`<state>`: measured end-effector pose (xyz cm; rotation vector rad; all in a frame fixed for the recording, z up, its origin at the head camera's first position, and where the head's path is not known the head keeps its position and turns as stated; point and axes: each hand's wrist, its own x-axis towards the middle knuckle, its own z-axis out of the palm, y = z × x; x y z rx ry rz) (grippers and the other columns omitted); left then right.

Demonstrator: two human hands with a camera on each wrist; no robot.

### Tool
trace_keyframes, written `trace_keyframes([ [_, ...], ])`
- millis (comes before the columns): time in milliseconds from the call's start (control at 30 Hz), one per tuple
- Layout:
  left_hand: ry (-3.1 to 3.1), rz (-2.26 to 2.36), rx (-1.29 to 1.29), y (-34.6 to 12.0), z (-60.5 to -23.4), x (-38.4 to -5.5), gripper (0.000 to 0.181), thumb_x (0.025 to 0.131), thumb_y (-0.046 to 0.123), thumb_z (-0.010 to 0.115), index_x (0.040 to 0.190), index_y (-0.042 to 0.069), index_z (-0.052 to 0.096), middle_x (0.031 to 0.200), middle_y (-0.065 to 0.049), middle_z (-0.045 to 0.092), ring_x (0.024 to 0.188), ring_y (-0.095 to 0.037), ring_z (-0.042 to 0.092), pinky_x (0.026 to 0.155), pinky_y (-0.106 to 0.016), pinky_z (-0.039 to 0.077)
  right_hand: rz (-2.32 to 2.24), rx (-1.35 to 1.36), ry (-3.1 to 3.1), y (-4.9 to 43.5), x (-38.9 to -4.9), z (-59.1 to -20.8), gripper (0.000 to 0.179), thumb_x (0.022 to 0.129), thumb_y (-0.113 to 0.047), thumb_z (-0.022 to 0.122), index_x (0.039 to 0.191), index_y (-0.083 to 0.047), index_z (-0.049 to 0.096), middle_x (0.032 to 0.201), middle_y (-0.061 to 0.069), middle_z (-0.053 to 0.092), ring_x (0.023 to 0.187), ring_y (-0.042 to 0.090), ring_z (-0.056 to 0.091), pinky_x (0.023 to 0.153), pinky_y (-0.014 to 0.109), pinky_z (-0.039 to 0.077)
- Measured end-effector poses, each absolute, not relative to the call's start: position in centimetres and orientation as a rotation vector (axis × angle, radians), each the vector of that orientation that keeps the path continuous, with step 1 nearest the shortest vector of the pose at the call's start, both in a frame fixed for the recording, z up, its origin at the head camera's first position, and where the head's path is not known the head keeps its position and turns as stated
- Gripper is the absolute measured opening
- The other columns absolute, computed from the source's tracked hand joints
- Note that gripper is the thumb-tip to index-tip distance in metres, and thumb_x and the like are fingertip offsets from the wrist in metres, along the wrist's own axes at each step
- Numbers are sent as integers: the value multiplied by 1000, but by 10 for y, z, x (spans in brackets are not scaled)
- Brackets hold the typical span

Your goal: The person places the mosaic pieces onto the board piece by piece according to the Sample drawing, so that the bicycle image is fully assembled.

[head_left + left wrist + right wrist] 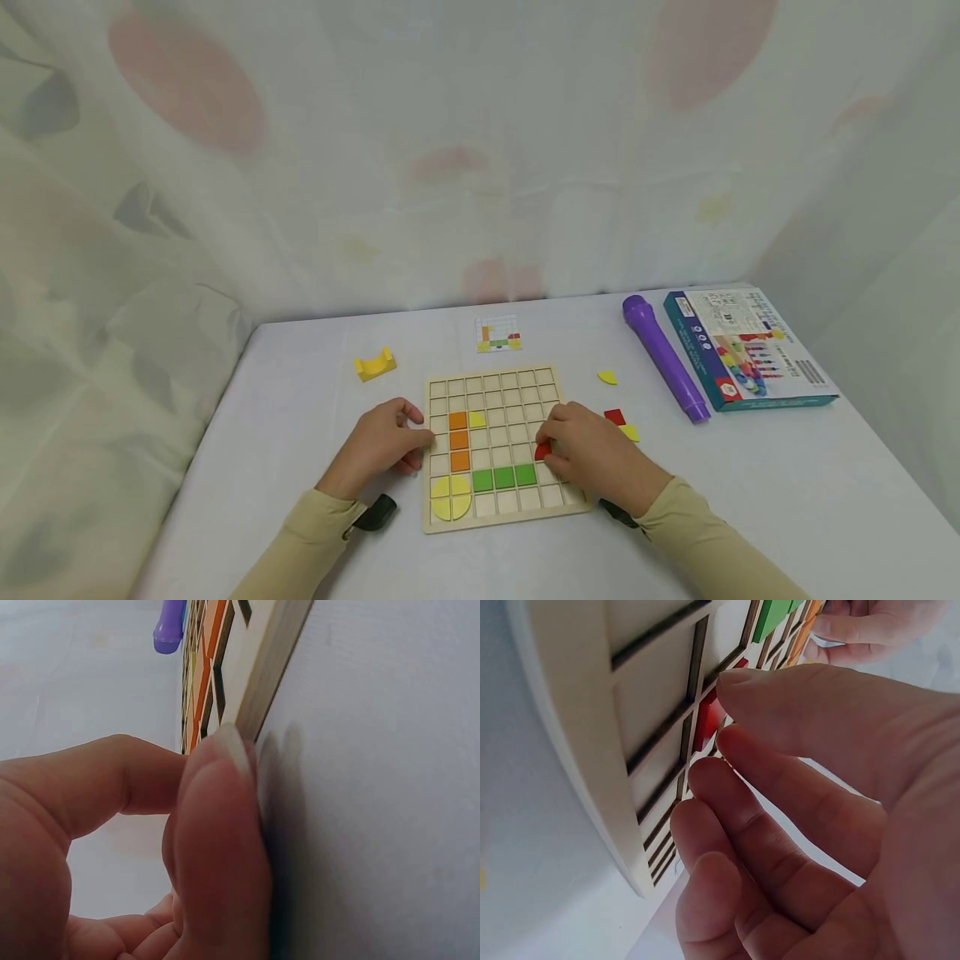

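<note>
A wooden grid board [507, 525] lies on the table. Near its left edge is my left hand [381, 442], loosely bent, its thumb tip [232, 750] at the board's rim in the left wrist view. Over the right part of the grid, my right hand [596, 454] pinches a red curved-edge tile [542, 451] between thumb and forefinger; they partly cover the tile [709, 720] in the right wrist view. Set in the grid are orange squares [459, 440], a yellow quarter-circle [477, 419], a row of green squares [504, 477] and a yellow circle of quarter pieces [451, 497].
Right of the board lie a red tile [615, 417], a yellow tile [630, 432] and a yellow quarter-circle tile [607, 377]. A pattern card [498, 333] and a yellow cradle-shaped piece [375, 365] lie behind it. Farther right are a purple tube [663, 358] and a box [750, 350].
</note>
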<state>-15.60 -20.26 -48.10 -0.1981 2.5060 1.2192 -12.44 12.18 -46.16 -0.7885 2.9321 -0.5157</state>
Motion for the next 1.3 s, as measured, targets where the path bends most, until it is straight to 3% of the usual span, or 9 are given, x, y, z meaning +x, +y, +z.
trace_keyframes([
  [800,2499,1207,-202,-203,-480,-157,31,88,19,81,111,8,62,70,-9,70,57,-19,69,57,-32,59,-525,-774,2904,127,-128,-459,13,93,-12,79,105,-14,82,99,-6,68,102,15,61,87,34,58],
  [1033,2513,1176,-205,-204,-480,-159,32,90,22,82,113,9,63,74,-8,72,57,-20,70,58,-32,58,-554,-606,2888,156,-143,-449,19,94,-16,81,113,-13,81,109,-2,72,108,19,68,101,45,60],
  [1300,2507,1181,-211,-203,-482,-158,32,89,20,81,112,9,63,73,-9,71,57,-20,69,58,-32,59,-617,-400,2848,197,-166,-449,21,95,-15,82,116,-11,79,111,3,75,108,24,70,99,48,61],
])
